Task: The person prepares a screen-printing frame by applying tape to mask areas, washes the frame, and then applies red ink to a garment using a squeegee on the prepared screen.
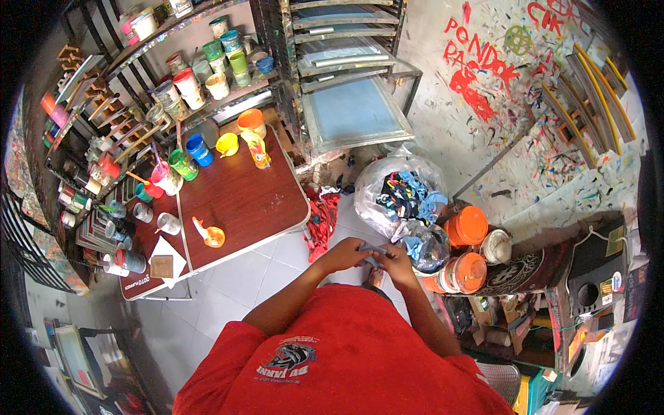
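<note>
Both my hands are together in front of my red shirt, at the middle of the head view. My left hand (346, 253) is closed on a small piece of grey-blue cloth (373, 250), and my right hand (395, 263) grips the same piece from the right. Just beyond them are a large plastic bag of fabric scraps (404, 194) and a smaller bag with blue scraps (430, 252). A heap of red cloth (319, 221) lies on the tiled floor beyond my left hand.
A brown folding table (256, 200) at left holds paint cups and a paper square. Paint shelves (228, 104) and a screen rack (353, 111) stand behind. Orange buckets (465, 225) sit at right, before a paint-splattered wall (501, 145) and a dark cluttered stand (588, 270).
</note>
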{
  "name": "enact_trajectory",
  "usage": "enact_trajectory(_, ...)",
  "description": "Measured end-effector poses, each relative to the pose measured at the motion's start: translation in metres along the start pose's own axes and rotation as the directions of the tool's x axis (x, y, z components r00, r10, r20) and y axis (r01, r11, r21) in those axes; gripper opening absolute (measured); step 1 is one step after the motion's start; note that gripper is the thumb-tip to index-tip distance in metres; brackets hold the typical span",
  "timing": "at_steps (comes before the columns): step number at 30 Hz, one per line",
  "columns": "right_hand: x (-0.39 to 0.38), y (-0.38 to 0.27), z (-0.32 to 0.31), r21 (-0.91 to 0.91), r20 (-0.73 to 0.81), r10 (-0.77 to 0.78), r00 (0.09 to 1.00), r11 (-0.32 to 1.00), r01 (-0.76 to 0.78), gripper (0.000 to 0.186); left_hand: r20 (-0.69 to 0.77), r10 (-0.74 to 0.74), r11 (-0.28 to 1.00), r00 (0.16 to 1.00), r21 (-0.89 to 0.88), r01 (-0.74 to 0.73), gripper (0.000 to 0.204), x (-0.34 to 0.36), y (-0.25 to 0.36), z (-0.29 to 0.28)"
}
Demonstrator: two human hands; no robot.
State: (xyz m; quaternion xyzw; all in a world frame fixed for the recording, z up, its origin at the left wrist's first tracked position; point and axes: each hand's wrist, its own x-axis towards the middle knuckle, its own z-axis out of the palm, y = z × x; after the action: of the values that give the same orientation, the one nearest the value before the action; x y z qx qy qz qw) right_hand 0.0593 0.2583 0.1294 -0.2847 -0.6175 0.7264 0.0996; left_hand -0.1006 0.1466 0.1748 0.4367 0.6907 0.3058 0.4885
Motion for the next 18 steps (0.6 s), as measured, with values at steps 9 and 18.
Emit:
enact_trajectory(9, 0.025, 0.032, 0.027, -0.085, -0.284, -0.177, 0.942, 0.984, 0.159, 0.019, -0.348, 0.034, 0.864, 0.937, -0.461, -0.203, 0.03, 0.003, -0.059, 0.032)
enact_trajectory(18, 0.031, 0.021, 0.046, -0.005, -0.11, -0.064, 0.992, 0.998, 0.063, 0.014, -0.347, -0.154, 0.778, 0.925, -0.62, -0.103, 0.031, 0.004, -0.09, 0.031)
